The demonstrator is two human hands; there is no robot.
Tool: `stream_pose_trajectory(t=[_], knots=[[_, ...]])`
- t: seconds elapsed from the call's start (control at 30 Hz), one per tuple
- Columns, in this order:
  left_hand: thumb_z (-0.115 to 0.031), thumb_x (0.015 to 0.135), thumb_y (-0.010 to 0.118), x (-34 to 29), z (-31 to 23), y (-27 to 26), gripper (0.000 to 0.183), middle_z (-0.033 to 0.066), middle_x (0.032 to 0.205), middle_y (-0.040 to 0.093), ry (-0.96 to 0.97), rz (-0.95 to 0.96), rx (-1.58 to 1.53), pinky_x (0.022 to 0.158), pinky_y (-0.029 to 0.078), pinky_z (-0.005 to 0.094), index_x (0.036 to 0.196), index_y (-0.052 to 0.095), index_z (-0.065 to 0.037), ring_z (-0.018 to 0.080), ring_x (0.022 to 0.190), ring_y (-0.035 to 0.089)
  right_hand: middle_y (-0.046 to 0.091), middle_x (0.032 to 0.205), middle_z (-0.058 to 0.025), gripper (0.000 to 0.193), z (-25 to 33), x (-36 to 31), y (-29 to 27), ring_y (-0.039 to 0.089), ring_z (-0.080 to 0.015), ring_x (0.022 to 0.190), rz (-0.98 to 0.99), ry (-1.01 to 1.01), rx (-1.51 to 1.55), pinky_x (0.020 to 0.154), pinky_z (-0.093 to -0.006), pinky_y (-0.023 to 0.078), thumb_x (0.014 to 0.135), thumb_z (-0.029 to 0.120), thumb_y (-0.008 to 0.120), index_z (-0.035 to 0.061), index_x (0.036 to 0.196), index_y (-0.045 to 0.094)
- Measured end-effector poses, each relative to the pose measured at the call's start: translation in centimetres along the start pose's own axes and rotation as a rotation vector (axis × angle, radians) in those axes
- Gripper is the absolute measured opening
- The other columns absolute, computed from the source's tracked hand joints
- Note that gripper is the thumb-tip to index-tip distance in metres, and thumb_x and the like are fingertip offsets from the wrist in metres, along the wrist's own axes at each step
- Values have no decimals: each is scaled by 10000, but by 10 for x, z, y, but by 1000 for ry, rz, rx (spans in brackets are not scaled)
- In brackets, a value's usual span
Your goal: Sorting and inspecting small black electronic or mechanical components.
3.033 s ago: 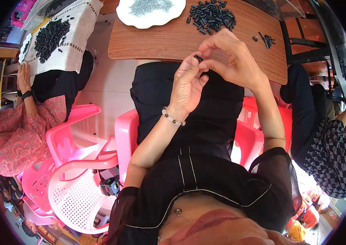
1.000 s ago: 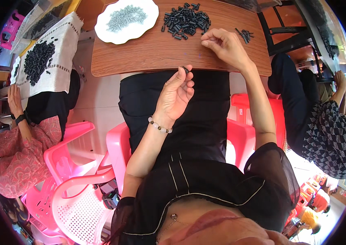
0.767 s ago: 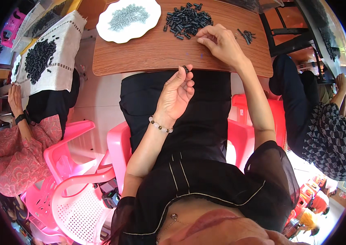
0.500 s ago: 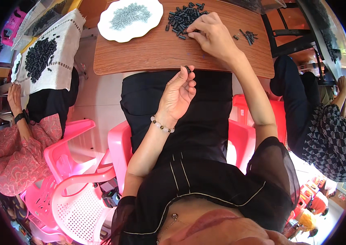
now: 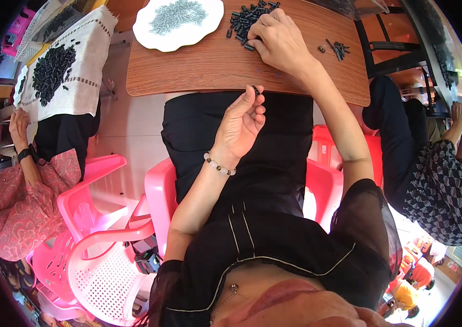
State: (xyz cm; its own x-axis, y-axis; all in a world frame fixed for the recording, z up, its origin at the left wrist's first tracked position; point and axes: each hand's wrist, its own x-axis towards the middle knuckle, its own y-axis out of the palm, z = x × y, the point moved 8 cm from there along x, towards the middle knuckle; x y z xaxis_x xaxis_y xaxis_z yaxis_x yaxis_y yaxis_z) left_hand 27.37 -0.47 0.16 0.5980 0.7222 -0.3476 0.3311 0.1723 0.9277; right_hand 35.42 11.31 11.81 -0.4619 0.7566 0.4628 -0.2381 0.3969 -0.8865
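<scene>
My left hand (image 5: 240, 122) is raised just off the table's near edge, palm up. Its thumb and forefinger pinch a small black cylindrical part (image 5: 256, 90), mostly covered by the fingertips. My right hand (image 5: 282, 46) reaches over the table to a pile of small black cylindrical parts (image 5: 244, 20). Its fingers are bent and drawn together at the near right edge of the pile; what sits between the tips is hidden. Left of the pile stands a white scalloped plate (image 5: 141, 34) with many small clear pieces (image 5: 179, 16) on it.
On the wooden table (image 5: 198, 73), several thin dark pieces (image 5: 340, 50) lie right of my right hand. To the left, a cloth-covered table (image 5: 81, 101) holds another black pile (image 5: 52, 73) beside a seated person. Pink chairs (image 5: 100, 283) stand around; another person sits at right.
The view has shifted slightly. My left hand has risen a little, still pinching the black part. The right hand's fingers have bent further over the pile's edge.
</scene>
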Motion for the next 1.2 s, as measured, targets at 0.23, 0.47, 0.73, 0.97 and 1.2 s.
stream_pose_trajectory(t=[0.23,0.47,0.73,0.97,1.2], knots=[[-280,912,639,0,-2,-1,264,-9,844,632,12,-14,0,626,469,202,1060,603,-64,98,724,549,652,837,-67,99,-12,-5,-23,558,-270,863,-154,33,283,765,-380,468,803,140,683,72,866,649],[-330,875,685,1,-2,-2,285,-36,838,619,34,-42,54,616,469,169,1021,638,-90,53,706,549,647,808,-32,139,-35,-29,-32,575,-173,781,-187,306,678,685,-307,466,856,140,672,89,983,689],[-284,914,635,-4,-6,4,235,-12,856,637,56,-7,4,637,466,209,1056,613,-98,103,736,554,606,905,-14,136,-8,-65,-41,553,-78,817,-133,444,980,751,-223,466,868,86,682,65,1001,701],[-326,879,678,-9,-8,13,272,-48,857,626,97,13,6,643,458,192,1052,625,-124,74,738,552,622,905,-17,144,25,-78,-40,589,-62,837,-44,523,1396,772,-206,476,893,50,652,-6,1022,621],[-323,876,678,-16,-9,24,265,-44,869,623,133,67,-29,663,449,196,1050,620,-133,70,779,551,682,1035,-137,144,49,-78,-42,644,-108,822,23,498,1557,786,-259,541,887,16,641,-36,1018,614]])
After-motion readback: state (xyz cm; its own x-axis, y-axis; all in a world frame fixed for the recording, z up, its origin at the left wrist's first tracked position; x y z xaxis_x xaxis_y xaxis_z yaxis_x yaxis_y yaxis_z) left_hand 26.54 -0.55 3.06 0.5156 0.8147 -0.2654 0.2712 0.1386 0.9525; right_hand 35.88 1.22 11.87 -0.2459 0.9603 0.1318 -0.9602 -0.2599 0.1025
